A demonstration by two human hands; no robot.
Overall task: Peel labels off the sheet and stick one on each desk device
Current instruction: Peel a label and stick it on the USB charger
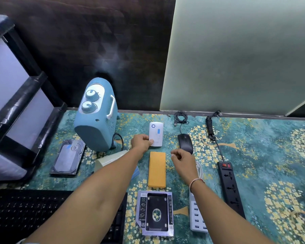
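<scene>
The white power bank [156, 134] already has a small blue label [159, 131] stuck on its face; the left hand [141, 142] pinches its near-left corner between thumb and fingers, holding it flat on the floral desk mat [264, 155]. The right hand [183, 157] hovers just right of it, fingers loosely curled, empty as far as I can see; a black mouse [184, 142] sits right behind that hand. Between the forearms lies an orange power bank [157, 169]. Left of the left hand there's a blue heater [96, 115], and beyond it a hard drive [68, 156] also wearing a blue label; can't spot the label sheet anywhere.
</scene>
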